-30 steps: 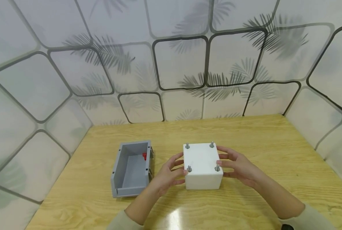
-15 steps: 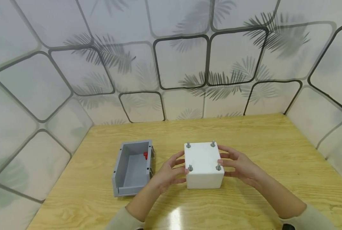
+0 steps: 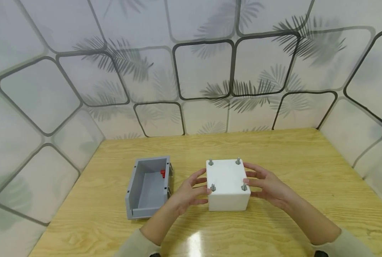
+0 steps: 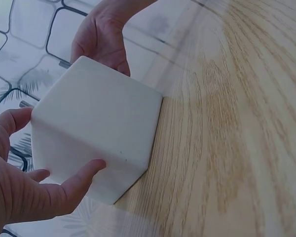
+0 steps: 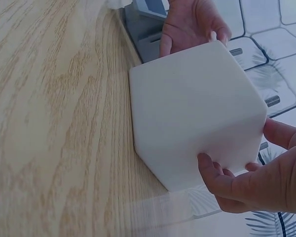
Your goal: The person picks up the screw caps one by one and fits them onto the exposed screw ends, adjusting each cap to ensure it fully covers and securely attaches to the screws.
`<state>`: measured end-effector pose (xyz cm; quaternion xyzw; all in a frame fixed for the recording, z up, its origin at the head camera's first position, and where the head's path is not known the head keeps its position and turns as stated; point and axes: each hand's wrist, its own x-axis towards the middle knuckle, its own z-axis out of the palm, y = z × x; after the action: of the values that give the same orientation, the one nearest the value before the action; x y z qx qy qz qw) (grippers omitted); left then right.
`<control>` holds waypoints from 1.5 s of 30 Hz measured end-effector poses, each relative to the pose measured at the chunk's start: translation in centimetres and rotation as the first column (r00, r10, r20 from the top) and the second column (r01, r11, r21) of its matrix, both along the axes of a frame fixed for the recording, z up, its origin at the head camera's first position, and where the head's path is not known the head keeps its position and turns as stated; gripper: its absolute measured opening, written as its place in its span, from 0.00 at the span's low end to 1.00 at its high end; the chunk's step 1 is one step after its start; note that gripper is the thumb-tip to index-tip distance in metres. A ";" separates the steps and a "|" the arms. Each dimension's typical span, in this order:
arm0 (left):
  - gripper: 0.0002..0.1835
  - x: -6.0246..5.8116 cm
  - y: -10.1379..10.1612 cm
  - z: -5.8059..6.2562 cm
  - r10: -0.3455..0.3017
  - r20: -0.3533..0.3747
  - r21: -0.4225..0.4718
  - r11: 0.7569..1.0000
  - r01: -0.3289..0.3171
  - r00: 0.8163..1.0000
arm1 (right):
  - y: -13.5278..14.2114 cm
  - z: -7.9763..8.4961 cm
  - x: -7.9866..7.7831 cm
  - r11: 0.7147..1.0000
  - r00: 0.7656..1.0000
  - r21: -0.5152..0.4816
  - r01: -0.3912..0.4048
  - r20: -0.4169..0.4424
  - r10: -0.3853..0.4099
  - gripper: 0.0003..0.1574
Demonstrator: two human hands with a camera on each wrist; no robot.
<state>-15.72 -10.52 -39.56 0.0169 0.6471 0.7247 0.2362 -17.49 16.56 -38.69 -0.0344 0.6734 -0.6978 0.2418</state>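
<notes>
White block [image 3: 227, 178], smooth, 4 threaded studs [image 3: 244, 187]; left hand [image 3: 188, 193], right hand [image 3: 269, 185] grip it, fingers spread.

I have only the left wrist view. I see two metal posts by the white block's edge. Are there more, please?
Observer: Yes, the head view shows four metal posts, one near each top corner of the white block.
Operator: Thank you. What is on the table to the left of the left hand?
Observer: A grey bin.
Operator: Do you see something inside?
Observer: Yes, a small red piece beside its right wall.
</notes>
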 end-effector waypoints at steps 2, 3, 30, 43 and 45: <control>0.42 0.0 0.0 0.0 0.001 0.001 0.002 1.000 -0.001 1.000 | 0.0 -0.1 -0.1 1.000 1.000 -0.004 0.002 0.001 -0.002 0.47; 0.42 0.0 0.0 0.0 0.001 0.001 0.002 1.000 -0.001 1.000 | 0.1 -0.1 -0.1 1.000 1.000 -0.007 0.001 0.001 -0.001 0.47; 0.41 -0.1 -0.1 0.1 0.007 0.010 0.025 1.000 -0.007 1.000 | 0.2 0.0 -0.3 0.999 1.000 -0.033 -0.028 -0.009 0.027 0.49; 0.37 -0.5 -0.7 0.9 0.024 0.028 0.057 0.998 -0.025 0.999 | 0.0 0.0 -0.4 0.999 0.999 -0.025 -0.034 -0.018 0.034 0.48; 0.36 -0.6 -0.8 1.2 0.032 0.028 0.045 0.998 -0.033 0.999 | 0.1 0.0 -0.3 0.999 0.999 -0.027 -0.035 -0.021 0.034 0.47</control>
<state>-16.32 -11.32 -38.32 0.0019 0.6274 0.7431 0.2327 -17.83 16.64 -38.72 -0.0563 0.6655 -0.7023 0.2465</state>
